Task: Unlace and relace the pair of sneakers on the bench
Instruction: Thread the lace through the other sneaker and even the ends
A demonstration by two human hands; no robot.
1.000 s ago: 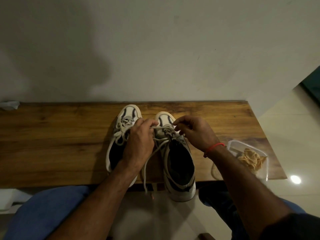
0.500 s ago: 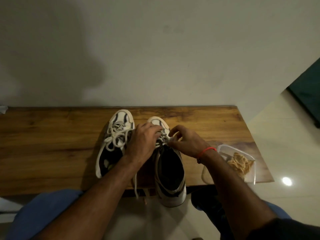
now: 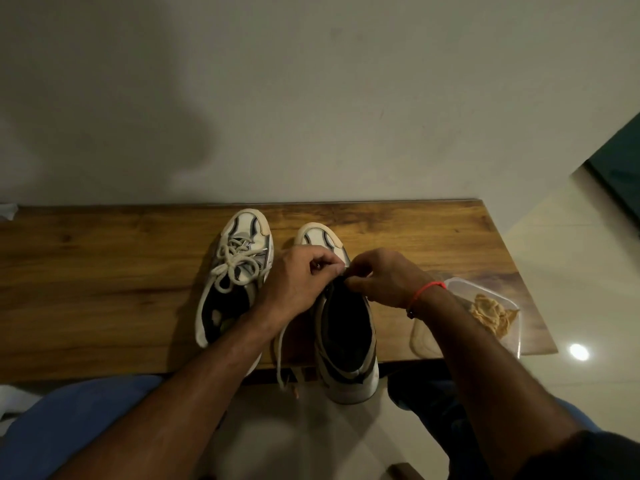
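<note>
Pinching the lace [image 3: 281,344] of the right sneaker [image 3: 341,317], left hand [image 3: 298,282] and right hand [image 3: 382,280] meet near the bench [image 3: 104,289] front edge

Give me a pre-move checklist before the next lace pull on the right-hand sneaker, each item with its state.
1. Both hands at the lacing: left hand and right hand curled over the right-hand sneaker: ok.
2. Lace pinched: hidden by the fingers: cannot tell.
3. Sneaker fully on the bench: heel overhangs the front edge: not ok.
4. Loose lace end free: hangs over the edge: ok.
5. Left-hand sneaker laced, bow tied: ok.
</note>
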